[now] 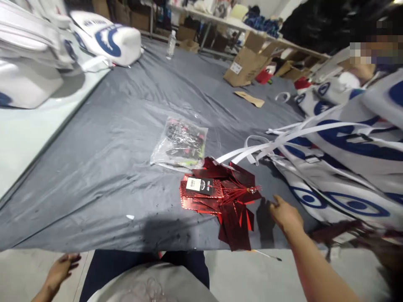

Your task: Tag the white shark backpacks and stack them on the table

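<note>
A bunch of shiny red tags [201, 204] with red strings gathered at one end lies fanned out near the table's front edge. On top of it rests a black tag with a white barcode label [195, 184]. My right hand [286, 216] is just right of the bunch, apart from it, fingers loosely extended and nothing visible in them. Beyond the front edge at lower left, my left hand [64, 268] hangs with fingers apart, holding nothing. A clear plastic bag [181, 144] of small dark items sits behind the tags.
White bags with blue eye-like prints [352, 203] pile up at right, their white straps [258, 149] reaching the tags. More white bags [127, 44] stand at left. A water bottle [171, 45] and a cardboard box [244, 65] stand farther back on the grey cloth [103, 142].
</note>
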Tool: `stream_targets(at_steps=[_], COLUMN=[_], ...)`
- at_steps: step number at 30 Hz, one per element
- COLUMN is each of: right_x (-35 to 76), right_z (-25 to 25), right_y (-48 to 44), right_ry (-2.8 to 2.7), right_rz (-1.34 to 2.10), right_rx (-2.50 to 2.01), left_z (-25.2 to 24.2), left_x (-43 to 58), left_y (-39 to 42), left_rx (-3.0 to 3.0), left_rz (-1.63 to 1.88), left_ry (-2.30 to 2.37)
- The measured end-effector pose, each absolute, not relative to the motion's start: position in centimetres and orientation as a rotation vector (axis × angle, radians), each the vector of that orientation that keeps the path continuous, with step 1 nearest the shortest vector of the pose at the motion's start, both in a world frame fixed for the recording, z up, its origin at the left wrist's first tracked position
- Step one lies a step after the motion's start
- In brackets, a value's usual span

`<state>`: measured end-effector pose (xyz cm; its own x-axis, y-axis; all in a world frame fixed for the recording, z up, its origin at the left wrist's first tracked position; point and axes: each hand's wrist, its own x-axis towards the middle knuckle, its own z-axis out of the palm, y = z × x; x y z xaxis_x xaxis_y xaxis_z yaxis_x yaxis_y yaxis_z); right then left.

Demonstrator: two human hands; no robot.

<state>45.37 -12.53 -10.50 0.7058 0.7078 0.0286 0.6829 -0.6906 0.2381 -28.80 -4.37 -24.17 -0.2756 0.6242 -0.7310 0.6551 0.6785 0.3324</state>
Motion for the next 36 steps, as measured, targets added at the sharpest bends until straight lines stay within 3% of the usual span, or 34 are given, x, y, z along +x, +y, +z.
stream_targets(at_steps=[4, 7, 10, 12, 19, 28, 31, 36], right_x=[36.2, 27.6, 20.3, 17.4, 17.3, 16.5, 17.2, 19.2], right_z=[-7.3, -8.1, -10.0, -10.8, -11.3, -12.1, -12.2, -12.8], right_y=[-8.9, -4.2, 1.9, 5.6, 8.0, 8.2, 8.8, 10.2], right_ry=[1.800, 2.320, 2.103, 1.931, 1.667, 1.795, 1.786, 1.643], right_rz=[0.760, 0.477, -0.041, -0.142, -0.058, 0.020, 0.080, 0.053], right_rx=[2.722, 2.389, 2.137, 2.091, 2.312, 2.276, 2.307, 2.432], left_z=[-24.2, -22.3, -21.0, -20.5, -18.1, -11.8, -13.0, -19.3], left_x=[-31.4, -30.3, -28.5, -28.3, -28.7, -10.1, -6.0, -4.7], left_y=[-3.7, -4.0, -4.3, -4.9, -7.1, -0.1, 1.8, 3.6], left_rx=[0.744, 0.872, 1.030, 1.102, 1.118, 1.606, 1.853, 2.270], left_rz=[0.168, 0.184, 0.230, 0.321, 0.264, 0.329, 0.429, 0.778], left_ry=[1.959, 1.881, 1.728, 1.637, 1.530, 0.944, 0.900, 0.904])
